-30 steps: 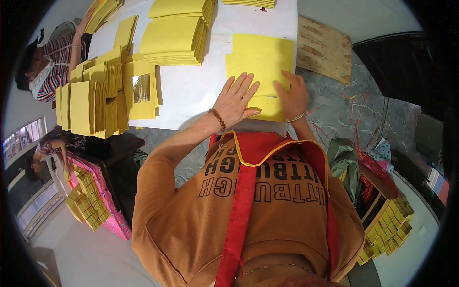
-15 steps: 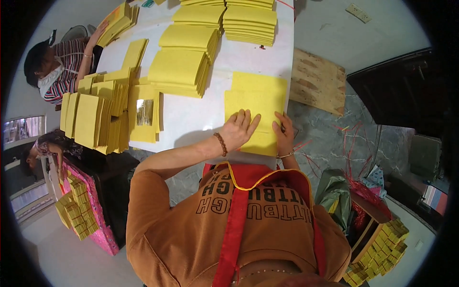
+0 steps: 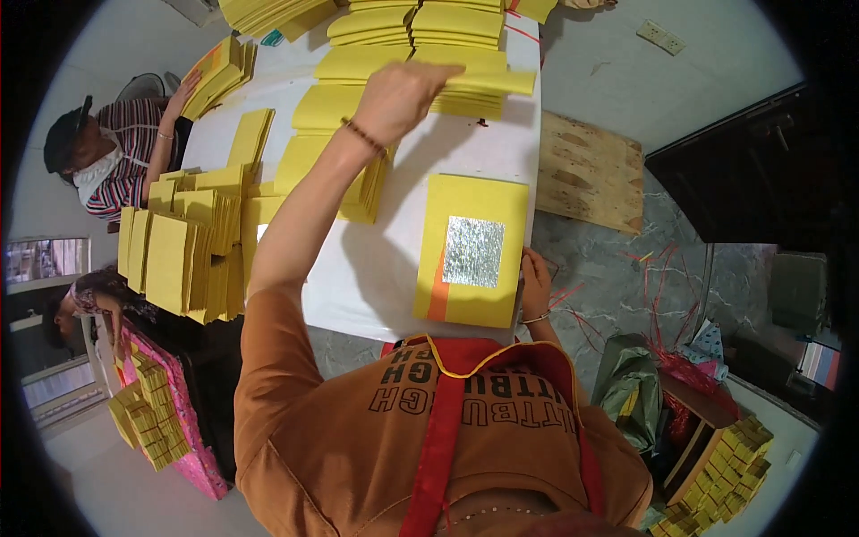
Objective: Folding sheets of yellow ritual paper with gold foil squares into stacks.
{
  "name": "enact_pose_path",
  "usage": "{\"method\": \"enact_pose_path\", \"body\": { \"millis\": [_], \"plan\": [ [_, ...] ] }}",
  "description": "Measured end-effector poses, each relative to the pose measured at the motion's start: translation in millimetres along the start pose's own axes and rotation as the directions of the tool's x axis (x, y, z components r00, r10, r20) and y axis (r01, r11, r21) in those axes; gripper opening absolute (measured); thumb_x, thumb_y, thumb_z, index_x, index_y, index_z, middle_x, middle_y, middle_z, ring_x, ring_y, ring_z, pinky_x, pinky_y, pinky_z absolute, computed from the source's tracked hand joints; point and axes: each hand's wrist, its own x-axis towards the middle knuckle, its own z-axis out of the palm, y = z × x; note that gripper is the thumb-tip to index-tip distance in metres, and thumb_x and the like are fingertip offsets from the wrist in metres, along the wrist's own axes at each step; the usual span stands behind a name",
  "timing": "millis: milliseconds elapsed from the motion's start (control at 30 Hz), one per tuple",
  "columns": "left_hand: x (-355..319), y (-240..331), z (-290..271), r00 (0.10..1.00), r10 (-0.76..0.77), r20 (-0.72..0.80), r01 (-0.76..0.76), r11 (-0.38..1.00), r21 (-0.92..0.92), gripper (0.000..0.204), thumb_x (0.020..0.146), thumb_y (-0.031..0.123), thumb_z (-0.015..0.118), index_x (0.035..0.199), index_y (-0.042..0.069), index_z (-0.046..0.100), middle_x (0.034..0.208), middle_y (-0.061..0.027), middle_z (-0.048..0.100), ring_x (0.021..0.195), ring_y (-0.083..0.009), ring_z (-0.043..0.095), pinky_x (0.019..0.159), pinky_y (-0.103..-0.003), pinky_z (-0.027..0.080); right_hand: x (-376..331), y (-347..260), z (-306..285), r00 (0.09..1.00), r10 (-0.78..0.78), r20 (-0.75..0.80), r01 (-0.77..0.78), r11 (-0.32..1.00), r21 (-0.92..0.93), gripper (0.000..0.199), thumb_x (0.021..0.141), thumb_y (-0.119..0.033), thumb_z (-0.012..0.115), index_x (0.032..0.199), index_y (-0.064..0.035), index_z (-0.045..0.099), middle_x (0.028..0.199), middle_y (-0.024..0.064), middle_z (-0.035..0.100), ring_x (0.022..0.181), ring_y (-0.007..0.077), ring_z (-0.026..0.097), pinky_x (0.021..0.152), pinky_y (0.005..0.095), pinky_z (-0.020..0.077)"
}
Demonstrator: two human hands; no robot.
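Left hand (image 3: pixel 401 100): at folded yellow paper (image 3: pixel 501 81); can't tell grip.
Right hand (image 3: pixel 536 285): beside silver-squared yellow sheet (image 3: pixel 472 252); grip unclear.

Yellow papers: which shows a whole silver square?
The flat yellow paper beside the right hand, at the table's near right corner; it alone shows a whole silver square.

left hand (image 3: pixel 401 98): thumb hidden (grip unclear) | far yellow stack (image 3: pixel 273 18): cut off by top edge

You've got a lane over white tabletop (image 3: pixel 404 210) between the yellow stacks (image 3: pixel 324 107) and silver-patched sheet (image 3: pixel 474 249); your left forearm (image 3: pixel 309 210) blocks from the left, far stacks (image 3: pixel 458 107) ahead.
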Motion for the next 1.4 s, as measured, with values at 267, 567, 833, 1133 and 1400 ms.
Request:
{"method": "enact_pose_path", "body": {
  "millis": [267, 567, 833, 1133, 1400],
  "plan": [
    [22.5, -83.8, 126.4, 0.992, 0.024, -0.124, 0.007, 0.969, 0.248, 0.03, 0.081, 0.011, 0.051, 0.108, 0.021, 0.057, 0.096, 0.0004, 0.063, 0.089, -0.0184, 0.057, 0.075, -0.035, 0.04, 0.3, 1.3, 4.1, 0.997, 0.076, -0.014, -0.076, 0.997, -0.004, 0.022, 0.088, -0.013, 0.052, 0.105, 0.0002, 0.056, 0.1, 0.0068, 0.058, 0.09, 0.014, 0.054, 0.08, 0.0263, 0.0424],
    [26.2, -88.6, 138.9, 0.999, -0.02, -0.036, 0.03, 0.952, 0.303, 0.033, 0.082, 0.012, 0.047, 0.113, 0.022, 0.052, 0.098, 0.0008, 0.061, 0.089, -0.0193, 0.057, 0.076, -0.037, 0.041, 7.7, 4.9, 4.2, 0.994, 0.09, -0.059, -0.095, 0.993, -0.076, 0.021, 0.086, -0.014, 0.054, 0.102, -0.0004, 0.058, 0.097, 0.0064, 0.059, 0.09, 0.0141, 0.054, 0.079, 0.026, 0.0422],
    [16.2, -77.3, 148.3, 0.959, -0.185, 0.213, 0.161, 0.979, 0.129, 0.049, 0.078, 0.02, 0.053, 0.125, 0.013, 0.042, 0.128, -0.0091, 0.045, 0.119, -0.0258, 0.04, 0.093, -0.043, 0.034, 8.7, 2.0, 3.8, 0.993, 0.103, -0.057, -0.106, 0.993, -0.044, 0.02, 0.085, -0.012, 0.055, 0.1, -0.0009, 0.059, 0.095, 0.006, 0.06, 0.087, 0.0136, 0.055, 0.077, 0.0268, 0.0436],
    [13.7, -72.2, 165.8, 0.915, -0.244, 0.323, 0.113, 0.92, 0.374, 0.072, 0.075, 0.022, 0.056, 0.137, 0.014, 0.02, 0.142, -0.0107, 0.023, 0.131, -0.0289, 0.021, 0.103, -0.05, 0.02, 16.2, 6.3, 0.5, 0.989, 0.142, -0.036, -0.144, 0.988, -0.06, 0.021, 0.085, -0.014, 0.056, 0.101, -0.0014, 0.059, 0.093, 0.0055, 0.061, 0.085, 0.0132, 0.056, 0.076, 0.0256, 0.0433],
    [25.2, -82.7, 142.4, 0.897, -0.214, 0.388, 0.178, 0.976, 0.127, 0.076, 0.073, 0.037, 0.062, 0.136, 0.016, 0.025, 0.141, -0.01, 0.025, 0.131, -0.0288, 0.022, 0.104, -0.05, 0.018, 16.4, -20.8, 5.9, 0.995, 0.103, -0.015, -0.104, 0.985, -0.137, 0.02, 0.085, -0.013, 0.055, 0.102, -0.0014, 0.059, 0.093, 0.005, 0.062, 0.083, 0.0109, 0.055, 0.073, 0.0244, 0.0428]
  ]
}}
